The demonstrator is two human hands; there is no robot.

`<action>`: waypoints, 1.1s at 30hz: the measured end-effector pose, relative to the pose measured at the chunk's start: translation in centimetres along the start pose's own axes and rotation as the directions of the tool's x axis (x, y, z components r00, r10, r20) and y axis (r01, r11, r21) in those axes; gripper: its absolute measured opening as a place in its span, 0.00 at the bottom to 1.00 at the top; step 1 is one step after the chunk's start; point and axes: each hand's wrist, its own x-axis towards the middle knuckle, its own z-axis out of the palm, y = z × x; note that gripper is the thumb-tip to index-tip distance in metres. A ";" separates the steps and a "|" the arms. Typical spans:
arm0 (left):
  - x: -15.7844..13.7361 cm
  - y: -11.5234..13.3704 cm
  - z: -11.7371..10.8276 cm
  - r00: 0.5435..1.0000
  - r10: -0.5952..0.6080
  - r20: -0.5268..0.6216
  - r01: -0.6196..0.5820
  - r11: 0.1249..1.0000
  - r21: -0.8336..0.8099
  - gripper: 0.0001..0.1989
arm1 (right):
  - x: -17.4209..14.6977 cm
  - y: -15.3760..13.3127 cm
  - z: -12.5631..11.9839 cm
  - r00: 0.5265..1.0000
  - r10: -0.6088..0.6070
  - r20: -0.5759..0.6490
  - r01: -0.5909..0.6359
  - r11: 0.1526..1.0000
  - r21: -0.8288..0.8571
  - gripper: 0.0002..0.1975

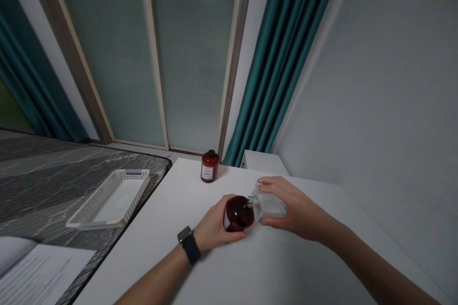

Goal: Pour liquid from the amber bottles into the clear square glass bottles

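Note:
My left hand (222, 221) wraps around a dark red-brown bottle (240, 213) with a white label on its side. No cap shows on its neck. In my right hand (286, 205) is a clear bottle (271, 206), tipped on its side toward the left. Its narrow neck meets the mouth of the brown bottle; whether liquid is flowing I cannot tell. Farther back on the white table (161, 248) stands a second red-brown bottle (209, 167), upright, with a black cap and a white label.
A white perforated basket (110, 200) sits on a grey patterned surface to the left. Below it lies an open book (46, 271) with printed pages. Behind the table are a white cabinet (265, 161), a teal curtain (282, 57) and frosted sliding doors (193, 66). A wall rises on the right.

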 end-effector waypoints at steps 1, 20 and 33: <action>0.0 0.0 0.0 1.000 0.001 0.001 -0.001 1.000 -0.002 0.39 | 0.0 0.0 0.0 1.000 0.002 -0.001 -0.002 1.000 0.001 0.31; -0.1 -0.1 0.0 1.000 -0.019 0.000 0.019 1.000 -0.017 0.38 | 0.4 -0.2 -0.3 0.999 0.006 0.041 -0.006 1.000 0.001 0.30; -0.1 0.1 0.0 1.000 -0.005 -0.013 0.005 0.999 -0.035 0.38 | 0.8 -0.5 -0.7 0.999 0.012 0.040 -0.013 1.000 0.019 0.29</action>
